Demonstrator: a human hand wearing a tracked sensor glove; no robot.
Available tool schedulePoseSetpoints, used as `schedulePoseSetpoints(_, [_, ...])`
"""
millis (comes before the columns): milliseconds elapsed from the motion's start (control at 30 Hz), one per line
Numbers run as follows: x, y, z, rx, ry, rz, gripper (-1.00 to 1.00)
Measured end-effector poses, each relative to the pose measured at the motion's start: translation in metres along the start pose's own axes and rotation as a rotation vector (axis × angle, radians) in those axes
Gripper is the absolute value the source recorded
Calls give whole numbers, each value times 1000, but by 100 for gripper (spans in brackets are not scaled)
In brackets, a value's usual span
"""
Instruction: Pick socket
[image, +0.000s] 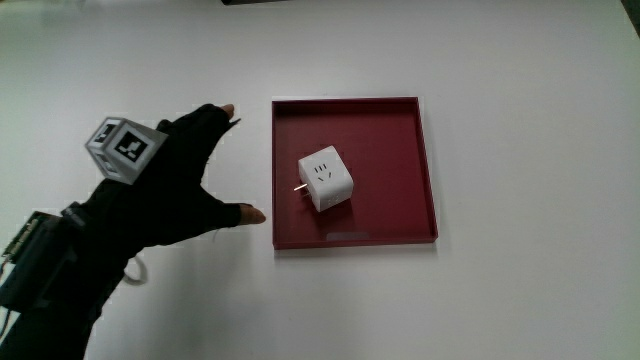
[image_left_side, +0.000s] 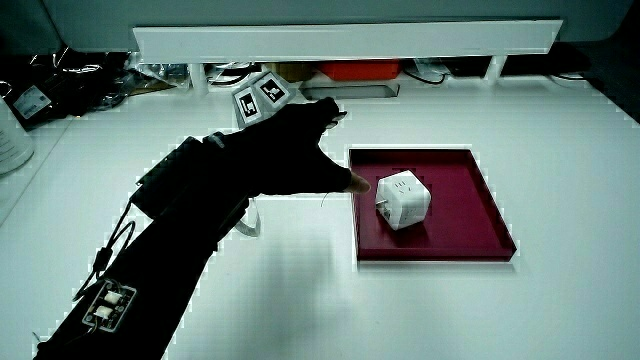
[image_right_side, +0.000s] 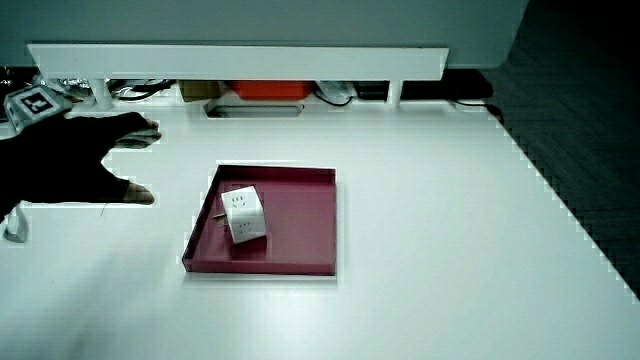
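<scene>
A white cube socket (image: 325, 179) with metal prongs lies in a dark red square tray (image: 400, 125). Both side views show the socket (image_left_side: 402, 199) (image_right_side: 243, 214) inside the tray (image_left_side: 470, 215) (image_right_side: 305, 215). The gloved hand (image: 185, 180) hovers over the bare table beside the tray, fingers spread, thumb and forefinger pointing toward the tray's rim. It holds nothing. In both side views the hand (image_left_side: 285, 150) (image_right_side: 85, 160) stays apart from the socket. A patterned cube (image: 123, 148) rides on its back.
A low white partition (image_left_side: 345, 40) stands at the table's edge farthest from the person, with cables and boxes under it. A small device (image: 35, 255) with wires is strapped to the forearm.
</scene>
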Motion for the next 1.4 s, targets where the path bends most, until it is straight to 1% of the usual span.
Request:
schedulePoseSetpoints(33, [2, 2, -3, -6, -13, 0, 0])
schedulePoseSetpoints(67, [-1, 4, -7, -7, -33, 10, 0])
schedulePoseSetpoints(100, [-4, 7, -12, -3, -56, -20, 0])
schedulePoseSetpoints(133, [-2, 8, -14, -23, -45, 46, 0])
schedulePoseSetpoints(167, [-4, 10, -17, -25, -75, 57, 0])
schedulePoseSetpoints(200, [-8, 14, -22, -20, -80, 54, 0])
schedulePoseSetpoints(233, [-12, 18, -26, -9, -65, 25, 0])
schedulePoseSetpoints(267, [-16, 23, -32, -3, -93, -18, 0])
schedulePoseSetpoints(300, [-10, 22, -33, -27, -95, 76, 0])
schedulePoseSetpoints(333, [-10, 24, -37, -41, -124, 98, 0])
schedulePoseSetpoints(367, [-12, 29, -43, -40, -114, 68, 0])
schedulePoseSetpoints(400, [-13, 32, -47, -34, -80, 36, 0])
schedulePoseSetpoints(433, [-11, 33, -49, -48, -72, 68, 0])
schedulePoseSetpoints(533, [-14, 42, -61, -61, -77, 53, 0])
schedulePoseSetpoints(567, [-14, 45, -64, -58, -64, 57, 0])
schedulePoseSetpoints(600, [-11, 46, -66, -63, -36, 73, 0])
schedulePoseSetpoints(633, [-13, 49, -70, -67, -34, 65, 0])
schedulePoseSetpoints(667, [-12, 51, -73, -71, -15, 73, 0])
schedulePoseSetpoints(700, [-14, 54, -76, -73, -33, 79, 0])
schedulePoseSetpoints(733, [-15, 57, -80, -75, -20, 62, 0])
schedulePoseSetpoints(767, [-18, 60, -84, -68, -5, 59, 0])
schedulePoseSetpoints(800, [-16, 61, -86, -73, 1, 77, 0])
schedulePoseSetpoints(833, [-18, 64, -89, -75, 9, 76, 0])
schedulePoseSetpoints(867, [-17, 64, -91, -80, -7, 92, 0])
schedulePoseSetpoints(933, [-18, 69, -97, -85, 6, 90, 0])
schedulePoseSetpoints(967, [-19, 72, -101, -87, 8, 80, 0])
schedulePoseSetpoints(1000, [-20, 73, -104, -87, 19, 85, 0])
schedulePoseSetpoints(1100, [-21, 76, -110, -95, 18, 98, 0])
schedulePoseSetpoints(1133, [-23, 78, -113, -93, 16, 87, 0])
schedulePoseSetpoints(1200, [-22, 79, -114, -96, 17, 109, 0])
schedulePoseSetpoints(1267, [-25, 82, -117, -86, 17, 98, 0])
schedulePoseSetpoints(1300, [-23, 82, -117, -84, 23, 99, 0])
schedulePoseSetpoints(1333, [-21, 82, -117, -88, 37, 113, 0])
schedulePoseSetpoints(1367, [-21, 84, -118, -85, 30, 102, 0])
schedulePoseSetpoints(1400, [-20, 84, -119, -87, 46, 104, 0])
